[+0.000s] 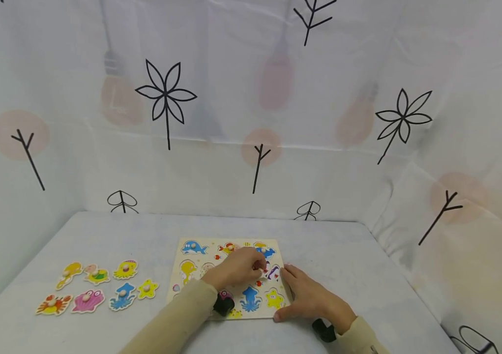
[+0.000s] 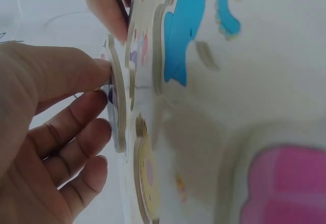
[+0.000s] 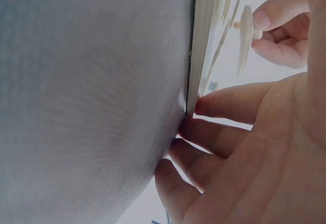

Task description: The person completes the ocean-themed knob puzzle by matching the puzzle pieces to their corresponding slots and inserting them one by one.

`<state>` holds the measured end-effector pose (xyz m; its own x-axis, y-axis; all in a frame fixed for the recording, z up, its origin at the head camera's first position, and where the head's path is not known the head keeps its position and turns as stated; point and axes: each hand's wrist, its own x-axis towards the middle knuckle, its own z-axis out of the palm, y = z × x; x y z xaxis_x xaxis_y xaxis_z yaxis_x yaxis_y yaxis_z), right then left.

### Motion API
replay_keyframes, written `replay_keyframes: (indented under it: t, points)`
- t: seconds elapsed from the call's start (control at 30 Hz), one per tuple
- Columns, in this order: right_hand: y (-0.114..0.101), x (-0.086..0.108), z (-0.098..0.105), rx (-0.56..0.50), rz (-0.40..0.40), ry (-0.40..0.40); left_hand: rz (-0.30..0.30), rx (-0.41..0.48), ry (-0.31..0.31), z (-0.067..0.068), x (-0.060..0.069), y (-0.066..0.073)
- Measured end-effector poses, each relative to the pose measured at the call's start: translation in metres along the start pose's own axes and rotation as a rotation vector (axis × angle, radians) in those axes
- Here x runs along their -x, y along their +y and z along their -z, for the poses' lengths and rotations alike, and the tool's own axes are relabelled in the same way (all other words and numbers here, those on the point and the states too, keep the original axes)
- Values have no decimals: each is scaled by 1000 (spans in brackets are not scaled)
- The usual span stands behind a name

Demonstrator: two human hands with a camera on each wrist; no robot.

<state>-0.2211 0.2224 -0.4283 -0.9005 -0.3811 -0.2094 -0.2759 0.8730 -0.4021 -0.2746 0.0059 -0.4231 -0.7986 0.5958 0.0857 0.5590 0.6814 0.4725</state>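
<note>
My left hand [image 1: 238, 268] is over the right half of a wooden puzzle board [image 1: 226, 317]. Between thumb and finger it pinches the knob of a flat puzzle piece [image 2: 118, 96], seen nearly edge-on in the left wrist view, its picture mostly hidden. That piece is tilted close to the board face, near a purple-and-white recess [image 1: 274, 273]; whether they touch I cannot tell. At the board's right side rests my right hand [image 1: 314, 297], fingers extended, fingertips [image 3: 204, 105] touching the edge and thumb by the near corner.
Left of the board lie several loose knobbed pieces, among them a crab [image 1: 53, 305], a pink one [image 1: 88, 301], a blue squid [image 1: 122, 297] and a yellow star [image 1: 147, 289]. A knobbed blue whale [image 1: 193, 247] sits in the board. Patterned white cloth [image 1: 215, 172] walls the table.
</note>
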Motion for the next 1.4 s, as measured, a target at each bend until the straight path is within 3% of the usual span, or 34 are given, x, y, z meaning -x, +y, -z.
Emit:
replay_keyframes:
  t: [0.27,0.53,0.8,1.4]
  points:
    - [3,0,-1,8,24,18,-17,8,-34,-6,-10,6]
    - [3,-1,0,20,36,13,45,48,-81,-11,-17,7]
    - [2,0,0,13,51,26,47,17,-92,-14,-23,12]
    - [6,-2,-2,10,57,26,62,38,-112,-17,-24,17]
